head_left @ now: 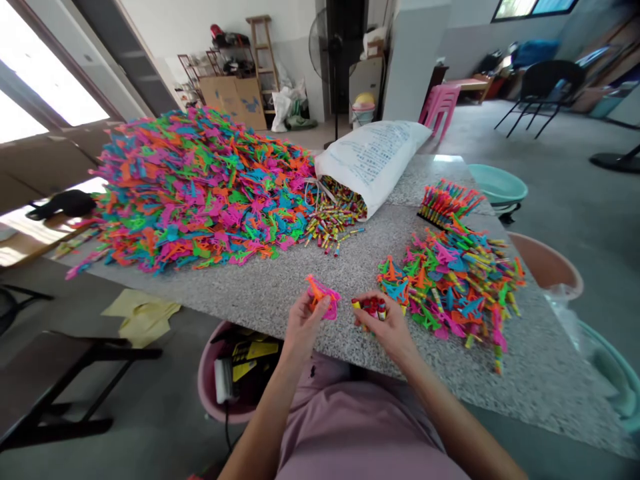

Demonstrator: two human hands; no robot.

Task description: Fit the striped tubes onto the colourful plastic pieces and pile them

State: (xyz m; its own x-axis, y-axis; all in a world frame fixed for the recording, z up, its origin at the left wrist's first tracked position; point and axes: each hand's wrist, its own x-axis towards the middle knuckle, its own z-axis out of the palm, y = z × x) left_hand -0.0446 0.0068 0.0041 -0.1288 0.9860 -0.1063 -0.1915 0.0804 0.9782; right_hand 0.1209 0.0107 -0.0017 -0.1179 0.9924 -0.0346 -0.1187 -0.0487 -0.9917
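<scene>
Since your left hand (302, 316) pinches thin pink and orange plastic pieces (331, 303) near an edge, they're mostly uncovered | your right hand (388, 325) is curled round several short red-and-yellow tubes (371, 306), probably keeping them bunched | all above the speckled grey stone-look bench (260, 283)

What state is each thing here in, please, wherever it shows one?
Left hand, pinching pink and orange plastic pieces
Right hand, curled around small red-ended tubes
White sack, lying on its side, open, striped tubes spilling out
Plastic-piece heap, loose, piled high
Pink stools, stacked
Pedestal fan, upright; spinning or not, unclear
Pink tub, uncovered, holding things
</scene>
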